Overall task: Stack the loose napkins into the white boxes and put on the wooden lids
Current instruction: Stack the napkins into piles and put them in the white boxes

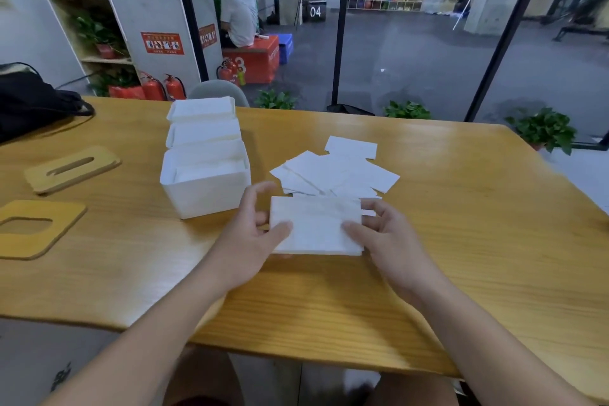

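Both hands are on a small stack of napkins [316, 226] lying on the wooden table [461, 241], just right of the nearest white box [206, 188]. The left hand [253, 237] has its thumb curled over the stack's near-left corner and its fingers spread at the left edge; the right hand [385, 234] pinches the right edge, thumb on top and fingers behind. The step in hand looks like squaring this stack before lifting it. To do it well, press both short edges inward evenly, tap the long edge flat on the table, then keep thumbs on top so the soft sheets do not fan out. More loose napkins [336, 171] lie scattered just beyond, touching or nearly touching the stack's far edge, so lift straight up before moving left. The nearest box is open and partly filled; two more boxes [202, 125] stand behind it in a row, filled near their rims. Two wooden lids [71, 168] [36, 227] lie well to the left, leaving bare table between them and the boxes. The near table edge is close to the forearms, with open room on the right.
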A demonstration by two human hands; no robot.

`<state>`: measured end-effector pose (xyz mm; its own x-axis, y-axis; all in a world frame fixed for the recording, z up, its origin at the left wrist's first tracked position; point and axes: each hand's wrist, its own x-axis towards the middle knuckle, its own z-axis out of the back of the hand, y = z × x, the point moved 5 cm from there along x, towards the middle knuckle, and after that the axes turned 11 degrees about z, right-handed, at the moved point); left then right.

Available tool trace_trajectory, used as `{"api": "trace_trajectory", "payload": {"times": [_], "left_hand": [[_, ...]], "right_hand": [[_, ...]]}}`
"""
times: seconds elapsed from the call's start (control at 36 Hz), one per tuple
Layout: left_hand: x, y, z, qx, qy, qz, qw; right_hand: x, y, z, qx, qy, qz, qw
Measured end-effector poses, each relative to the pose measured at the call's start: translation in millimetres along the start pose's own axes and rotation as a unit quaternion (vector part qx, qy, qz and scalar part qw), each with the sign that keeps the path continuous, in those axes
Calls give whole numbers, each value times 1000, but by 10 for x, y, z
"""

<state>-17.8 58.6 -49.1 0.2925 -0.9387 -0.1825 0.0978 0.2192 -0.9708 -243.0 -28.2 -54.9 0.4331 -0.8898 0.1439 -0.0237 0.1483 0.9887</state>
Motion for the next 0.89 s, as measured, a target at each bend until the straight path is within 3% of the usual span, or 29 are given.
{"api": "trace_trajectory", "payload": {"times": [0.22, 0.5, 0.69, 0.89], "left_hand": [[-125, 137, 553, -30, -43, 31, 998], [-107, -38, 1147, 89, -53, -64, 993], [182, -491, 1639, 276, -170, -110, 940], [684, -476, 1990, 419, -224, -73, 877]], "right_hand": [[168, 98, -437, -54, 59, -2, 997], [494, 382, -919, -137, 93, 109, 980], [1125, 757, -1371, -221, 105, 175, 954], [1657, 703, -1775, -368, 122, 214, 896]]}}
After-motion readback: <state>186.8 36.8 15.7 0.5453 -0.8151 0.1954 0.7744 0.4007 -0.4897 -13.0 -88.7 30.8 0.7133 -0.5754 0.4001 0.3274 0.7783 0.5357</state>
